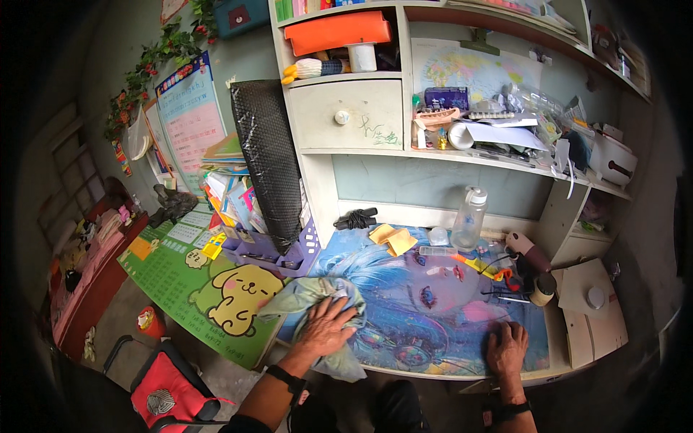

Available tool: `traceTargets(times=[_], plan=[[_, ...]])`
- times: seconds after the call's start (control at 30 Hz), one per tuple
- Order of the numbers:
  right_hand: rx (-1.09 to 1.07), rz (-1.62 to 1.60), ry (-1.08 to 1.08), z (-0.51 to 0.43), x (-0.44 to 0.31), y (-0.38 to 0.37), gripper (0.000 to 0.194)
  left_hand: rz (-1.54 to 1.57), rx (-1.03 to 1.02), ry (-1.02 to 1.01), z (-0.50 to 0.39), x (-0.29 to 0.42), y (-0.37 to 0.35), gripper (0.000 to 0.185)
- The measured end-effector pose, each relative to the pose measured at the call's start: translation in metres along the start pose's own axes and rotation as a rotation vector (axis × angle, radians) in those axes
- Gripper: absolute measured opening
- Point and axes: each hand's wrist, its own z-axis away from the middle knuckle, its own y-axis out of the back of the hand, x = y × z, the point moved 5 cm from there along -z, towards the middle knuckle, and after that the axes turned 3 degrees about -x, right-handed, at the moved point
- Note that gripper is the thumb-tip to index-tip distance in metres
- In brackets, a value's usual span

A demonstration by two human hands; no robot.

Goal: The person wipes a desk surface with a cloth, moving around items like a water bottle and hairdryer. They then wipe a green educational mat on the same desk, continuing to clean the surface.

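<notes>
My left hand (326, 329) presses a crumpled pale green and blue cloth (344, 361) onto the left part of the desk, fingers spread over it. Part of the cloth hangs past the front edge. Beneath lies a blue desk mat (379, 338) printed with a large face. Near the mat's front right edge, my right hand (508, 346) rests with bent fingers and no object visible in it. Behind that hand are a yellow-handled tool (481, 268), a black cable and a brown and cream jar (543, 288).
At the back stand a clear plastic bottle (469, 221), a folded yellow cloth (393, 238) and a coiled black cord (357, 217). Left are a purple plastic basket (260, 260) with books and a green printed mat (178, 270). A chair with a red cushion (170, 379) stands below left. Cardboard (590, 325) lies right.
</notes>
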Motion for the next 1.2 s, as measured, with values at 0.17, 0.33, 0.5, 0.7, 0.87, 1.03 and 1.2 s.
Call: traceTargets(times=[0.17,0.33,0.5,0.7,0.87,1.03,1.2], plan=[[-0.014,-0.009,0.0,0.001,0.005,-0.003,0.039,0.033,-0.02,0.119,0.033,-0.025,0.004,0.048],[-0.037,0.002,0.049,-0.001,0.009,-0.007,0.039,-0.071,0.156,0.075,0.072,-0.031,0.013,0.045],[-0.056,0.034,0.049,-0.001,0.01,-0.009,0.041,-0.049,0.115,0.118,0.069,-0.057,0.023,0.046],[-0.086,0.073,0.035,-0.003,0.013,-0.012,0.041,-0.182,0.231,0.222,0.062,-0.072,0.031,0.037],[-0.137,0.101,0.022,-0.005,0.012,-0.013,0.041,-0.207,0.436,0.348,0.059,-0.112,0.023,0.026],[-0.16,0.124,0.0,-0.005,0.011,-0.013,0.041,0.115,0.208,0.413,0.027,-0.17,0.034,0.029],[-0.146,0.159,0.016,-0.004,0.018,-0.016,0.044,0.511,-0.122,0.789,0.024,-0.209,0.073,0.033]])
